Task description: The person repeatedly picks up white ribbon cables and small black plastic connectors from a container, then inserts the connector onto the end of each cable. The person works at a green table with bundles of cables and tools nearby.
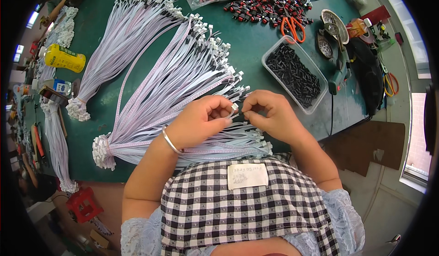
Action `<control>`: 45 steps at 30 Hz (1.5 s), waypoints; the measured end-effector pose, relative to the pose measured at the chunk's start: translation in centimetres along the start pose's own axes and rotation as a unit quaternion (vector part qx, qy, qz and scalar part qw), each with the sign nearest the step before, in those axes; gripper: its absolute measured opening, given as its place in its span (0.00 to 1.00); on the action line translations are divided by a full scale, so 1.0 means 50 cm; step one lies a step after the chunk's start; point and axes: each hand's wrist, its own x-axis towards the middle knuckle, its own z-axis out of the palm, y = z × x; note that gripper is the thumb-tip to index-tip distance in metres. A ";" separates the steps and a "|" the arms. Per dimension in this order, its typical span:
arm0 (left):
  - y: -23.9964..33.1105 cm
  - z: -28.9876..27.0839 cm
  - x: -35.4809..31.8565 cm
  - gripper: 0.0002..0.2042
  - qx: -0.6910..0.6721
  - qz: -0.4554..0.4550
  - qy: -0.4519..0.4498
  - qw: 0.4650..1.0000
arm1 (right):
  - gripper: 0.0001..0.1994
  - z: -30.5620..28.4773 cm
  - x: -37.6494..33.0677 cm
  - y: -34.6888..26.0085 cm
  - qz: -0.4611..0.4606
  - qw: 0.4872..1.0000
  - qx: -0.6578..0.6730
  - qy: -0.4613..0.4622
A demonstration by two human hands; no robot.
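Observation:
My left hand, a silver bangle on its wrist, pinches a thin white cable near its end, where a small white connector sticks up. Close by on the right, my right hand has thumb and forefinger pressed together; whatever they hold is too small to make out. Under both hands a large bundle of white cables fans out over the green table. Its left end is gathered into a cluster of white connectors. Black pieces sit at many of the loose ends.
A clear plastic tub of short black tubes stands right of my hands. Behind it are orange-handled scissors and a pile of red-and-black parts. A second cable bundle, a yellow bottle and a green soldering iron or glue gun lie around.

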 end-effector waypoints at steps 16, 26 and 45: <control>0.017 0.005 -0.003 0.14 -0.016 0.035 0.088 0.995 | 0.04 0.024 0.023 -0.002 0.100 0.985 0.134 -0.048; 0.038 -0.002 0.035 0.07 0.212 0.133 0.256 0.934 | 0.08 -0.118 0.025 -0.009 -0.151 0.926 -0.320 0.131; -0.003 0.064 0.016 0.06 0.588 0.243 0.100 0.765 | 0.04 -0.206 0.001 0.040 -0.065 0.819 -0.569 0.035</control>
